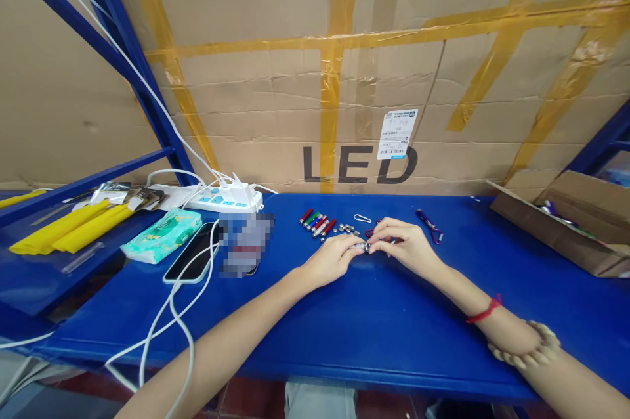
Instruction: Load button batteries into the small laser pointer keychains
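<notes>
Your left hand (331,259) and right hand (401,245) meet on the blue tabletop (374,314), fingertips pinching one small silver part (365,246) just beside the coloured mini flashlights (317,222).

Both forearms are bare from the elbow down; no sleeves and no gloves show. Left hand (331,260): no ring, watch or band visible on it or on the wrist behind it. Right hand (404,245): fingers bare of rings as far as can be seen. Just behind the right wrist, a thin red cord bracelet (485,310) circles the arm, with a small loose end sticking up. Further up the same forearm sits a bead bracelet (527,347) of rounded, pale beige beads, strung close together in one loop. Fingernails are too small to tell.
</notes>
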Motion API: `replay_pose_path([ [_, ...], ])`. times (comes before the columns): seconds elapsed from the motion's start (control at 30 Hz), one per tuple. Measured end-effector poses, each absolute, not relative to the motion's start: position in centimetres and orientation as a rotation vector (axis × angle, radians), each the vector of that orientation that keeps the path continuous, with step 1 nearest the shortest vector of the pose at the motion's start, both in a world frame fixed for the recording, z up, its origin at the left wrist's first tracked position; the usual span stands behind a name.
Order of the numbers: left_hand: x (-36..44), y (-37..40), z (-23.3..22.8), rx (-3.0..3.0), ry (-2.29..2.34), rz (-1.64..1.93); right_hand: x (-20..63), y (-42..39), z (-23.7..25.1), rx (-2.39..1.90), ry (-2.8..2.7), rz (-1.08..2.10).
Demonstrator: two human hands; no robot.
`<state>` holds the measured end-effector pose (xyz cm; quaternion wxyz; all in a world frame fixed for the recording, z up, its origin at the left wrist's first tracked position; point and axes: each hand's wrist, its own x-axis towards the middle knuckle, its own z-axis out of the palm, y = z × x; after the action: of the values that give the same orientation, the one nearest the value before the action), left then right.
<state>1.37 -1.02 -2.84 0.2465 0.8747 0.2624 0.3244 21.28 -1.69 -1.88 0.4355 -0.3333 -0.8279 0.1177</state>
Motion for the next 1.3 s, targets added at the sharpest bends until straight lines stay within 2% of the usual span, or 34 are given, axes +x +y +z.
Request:
replay_pose_path([
  [0.47, 1.3, -1.2, -2.5, 2.350, 0.722, 0.848, 20.6, -2.3, -1.0, -0.860, -2.026, 0.359],
  [1.3, 1.2, -0.9, -2.9, 2.603, 0.814, 0.895, 20.5, -1.6, -2.1, -1.180, -1.887, 0.759],
])
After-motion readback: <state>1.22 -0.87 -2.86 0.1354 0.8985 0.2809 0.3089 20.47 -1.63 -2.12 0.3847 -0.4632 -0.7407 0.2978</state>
